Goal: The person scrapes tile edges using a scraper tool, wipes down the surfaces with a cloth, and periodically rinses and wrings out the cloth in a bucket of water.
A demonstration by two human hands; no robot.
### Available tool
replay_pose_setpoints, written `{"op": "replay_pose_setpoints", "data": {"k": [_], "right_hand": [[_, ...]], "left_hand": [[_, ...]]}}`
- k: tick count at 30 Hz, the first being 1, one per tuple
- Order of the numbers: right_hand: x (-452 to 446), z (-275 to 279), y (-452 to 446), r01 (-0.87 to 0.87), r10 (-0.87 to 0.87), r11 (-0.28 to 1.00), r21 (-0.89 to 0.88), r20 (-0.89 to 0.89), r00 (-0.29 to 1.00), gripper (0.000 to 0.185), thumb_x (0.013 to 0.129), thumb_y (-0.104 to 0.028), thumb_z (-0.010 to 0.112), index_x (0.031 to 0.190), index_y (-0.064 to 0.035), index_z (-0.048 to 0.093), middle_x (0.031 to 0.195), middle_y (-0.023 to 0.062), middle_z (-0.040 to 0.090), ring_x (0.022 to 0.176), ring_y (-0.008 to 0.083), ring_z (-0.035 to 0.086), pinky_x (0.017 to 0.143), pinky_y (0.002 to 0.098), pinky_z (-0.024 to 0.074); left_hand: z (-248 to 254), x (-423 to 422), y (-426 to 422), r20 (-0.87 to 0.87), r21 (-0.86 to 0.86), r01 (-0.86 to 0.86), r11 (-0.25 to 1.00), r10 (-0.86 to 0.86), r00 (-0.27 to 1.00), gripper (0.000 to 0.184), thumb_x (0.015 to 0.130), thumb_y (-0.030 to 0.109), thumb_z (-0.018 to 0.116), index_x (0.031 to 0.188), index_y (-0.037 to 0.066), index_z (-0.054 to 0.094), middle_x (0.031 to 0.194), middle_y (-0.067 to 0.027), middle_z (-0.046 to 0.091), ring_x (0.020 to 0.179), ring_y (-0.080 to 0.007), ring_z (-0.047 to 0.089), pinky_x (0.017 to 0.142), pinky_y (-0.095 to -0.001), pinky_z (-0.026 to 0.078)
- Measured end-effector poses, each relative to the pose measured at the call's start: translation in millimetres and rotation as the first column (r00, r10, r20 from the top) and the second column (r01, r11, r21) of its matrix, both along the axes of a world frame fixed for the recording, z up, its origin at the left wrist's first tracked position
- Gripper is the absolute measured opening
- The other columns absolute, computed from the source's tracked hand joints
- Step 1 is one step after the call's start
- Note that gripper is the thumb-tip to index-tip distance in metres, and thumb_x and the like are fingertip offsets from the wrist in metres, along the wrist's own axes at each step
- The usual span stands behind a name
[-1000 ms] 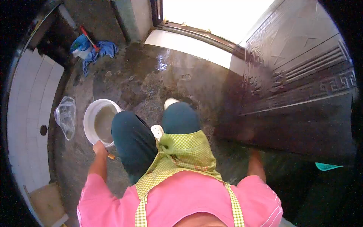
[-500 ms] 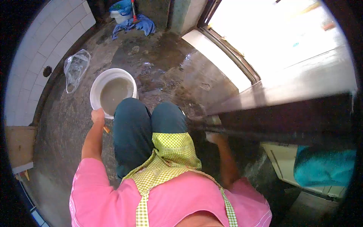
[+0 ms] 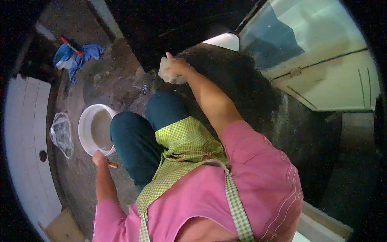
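Note:
My left hand (image 3: pixel 99 158) is closed at the near rim of a white bucket (image 3: pixel 83 128) that holds murky grey water. A short orange-brown piece (image 3: pixel 113 165) sticks out beside that hand; its other end is hidden. Out in front, my right hand (image 3: pixel 176 67) grips a pale, damp-looking cloth (image 3: pixel 166 71), bunched under the fingers. The cloth is close to the lower corner of a dark door (image 3: pixel 161 32); whether they touch I cannot tell. My knees, in dark trousers (image 3: pixel 131 143), are bent between the two hands.
A clear plastic bag (image 3: pixel 61 135) lies left of the bucket by the white tiled wall (image 3: pixel 30 121). Farther off, a blue cloth (image 3: pixel 92 51) lies beside a red-handled tool (image 3: pixel 70 45). The floor (image 3: pixel 117 76) is dark and wet. A pale cabinet (image 3: pixel 330 86) stands at right.
My view has turned right. The dark door now covers most of the bright doorway. My right hand has come forward from beside the door with the cloth; my left hand stays at the bucket.

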State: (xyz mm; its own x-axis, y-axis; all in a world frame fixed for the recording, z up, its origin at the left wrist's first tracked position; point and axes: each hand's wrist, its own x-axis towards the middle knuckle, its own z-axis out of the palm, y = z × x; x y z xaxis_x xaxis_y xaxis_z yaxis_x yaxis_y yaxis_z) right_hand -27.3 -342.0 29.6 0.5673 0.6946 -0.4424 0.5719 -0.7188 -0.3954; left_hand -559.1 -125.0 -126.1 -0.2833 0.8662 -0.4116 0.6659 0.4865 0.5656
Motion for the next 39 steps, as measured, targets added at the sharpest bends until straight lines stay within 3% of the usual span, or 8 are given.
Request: {"op": "replay_pose_setpoints", "data": {"k": [8, 11, 16, 21, 23, 30, 35, 39], "right_hand": [[41.2, -160.0, -103.8, 0.18, -0.2, 0.944, 0.277, 0.044, 0.979, 0.049, 0.078, -0.037, 0.049, 0.116, -0.0062, 0.052, 0.118, 0.0193, 0.054, 0.107, 0.0377, 0.052, 0.091, 0.0425, 0.0415], [14.3, -59.6, -117.8, -0.113, 0.118, 0.993, -0.046, 0.123, 0.985, 0.05, 0.076, -0.037, 0.052, 0.117, -0.0076, 0.052, 0.115, 0.0179, 0.056, 0.106, 0.0379, 0.052, 0.09, 0.042, 0.0421], [45.2, -57.7, -135.5, 0.417, -0.321, 0.865, 0.28, -0.329, 0.888, 0.062, 0.074, -0.043, 0.06, 0.127, -0.013, 0.047, 0.118, 0.015, 0.057, 0.112, 0.0342, 0.051, 0.093, 0.0393, 0.0414], [80.3, -59.2, -105.6, -0.107, 0.111, 0.994, 0.03, -0.227, 0.968, 0.074, 0.072, -0.049, 0.062, 0.133, -0.0133, 0.04, 0.126, 0.0157, 0.051, 0.113, 0.033, 0.05, 0.095, 0.0367, 0.0401], [71.4, -63.3, -89.3, -0.19, 0.205, 0.958, 0.217, -0.051, 0.977, 0.073, 0.077, -0.048, 0.06, 0.135, -0.0128, 0.036, 0.128, 0.0206, 0.047, 0.117, 0.0355, 0.046, 0.096, 0.0391, 0.0382], [12.3, 10.4, -39.1, 0.297, 0.2, 0.751, 0.589, -0.633, 0.748, 0.063, 0.085, -0.031, 0.059, 0.139, -0.016, 0.03, 0.122, 0.0231, 0.051, 0.111, 0.0277, 0.053, 0.09, 0.0366, 0.0436], [69.3, -9.8, -86.7, 0.231, -0.202, 0.809, 0.54, -0.113, 0.973, 0.037, 0.088, -0.018, 0.051, 0.124, -0.0122, 0.049, 0.095, 0.0194, 0.062, 0.086, 0.0375, 0.059, 0.074, 0.0424, 0.0473], [192.7, -103.7, -163.0, 0.505, -0.539, 0.838, 0.205, 0.169, 0.825, 0.039, 0.089, -0.023, 0.046, 0.128, -0.0135, 0.047, 0.107, 0.0161, 0.062, 0.095, 0.0324, 0.06, 0.081, 0.0392, 0.0466]], "left_hand": [[48.3, 29.2, -21.4, 0.124, 0.025, -0.191, 0.981, 0.187, 0.975, 0.045, 0.074, 0.027, 0.052, 0.094, -0.013, 0.057, 0.071, -0.0189, 0.059, 0.056, -0.0293, 0.058, 0.046, -0.0427, 0.043], [40.4, 4.7, -9.2, 0.091, -0.098, -0.108, 0.989, 0.117, 0.989, 0.054, 0.077, 0.038, 0.053, 0.098, -0.011, 0.057, 0.078, -0.0197, 0.061, 0.054, -0.0289, 0.058, 0.048, -0.0427, 0.044], [78.8, -29.4, -0.9, -0.337, 0.539, 0.081, 0.838, 0.126, 0.933, 0.057, 0.086, 0.052, 0.044, 0.096, -0.003, 0.058, 0.092, -0.0156, 0.059, 0.068, -0.0231, 0.056, 0.06, -0.0356, 0.047], [203.1, 114.5, -36.7, 0.65, 0.177, -0.153, 0.972, 0.001, 0.76, 0.047, 0.09, 0.045, 0.044, 0.103, 0.0, 0.054, 0.088, -0.0082, 0.053, 0.071, -0.0213, 0.051, 0.067, -0.0306, 0.046], [198.2, 184.3, -27.1, 0.807, 0.076, 0.121, 0.99, -0.132, 0.576, 0.045, 0.091, 0.044, 0.044, 0.105, 0.003, 0.054, 0.101, -0.0084, 0.054, 0.09, -0.0205, 0.053, 0.08, -0.0342, 0.045], [171.5, 450.7, -94.4, 0.868, -0.119, 0.763, 0.635, -0.307, 0.391, 0.051, 0.095, 0.049, 0.026, 0.128, 0.016, 0.048, 0.133, -0.0052, 0.042, 0.116, -0.0222, 0.038, 0.096, -0.043, 0.03], [160.1, 533.8, -136.1, 0.652, -0.192, 0.893, 0.407, -0.628, 0.426, 0.056, 0.092, 0.048, 0.04, 0.138, 0.017, 0.035, 0.123, -0.0034, 0.048, 0.103, -0.0162, 0.045, 0.082, -0.0336, 0.037], [96.2, 497.6, -124.7, 0.578, 0.072, 0.995, -0.069, -0.81, -0.098, 0.059, 0.087, 0.032, 0.056, 0.134, 0.002, 0.037, 0.124, -0.0126, 0.051, 0.107, -0.0239, 0.053, 0.094, -0.0319, 0.039]]}}
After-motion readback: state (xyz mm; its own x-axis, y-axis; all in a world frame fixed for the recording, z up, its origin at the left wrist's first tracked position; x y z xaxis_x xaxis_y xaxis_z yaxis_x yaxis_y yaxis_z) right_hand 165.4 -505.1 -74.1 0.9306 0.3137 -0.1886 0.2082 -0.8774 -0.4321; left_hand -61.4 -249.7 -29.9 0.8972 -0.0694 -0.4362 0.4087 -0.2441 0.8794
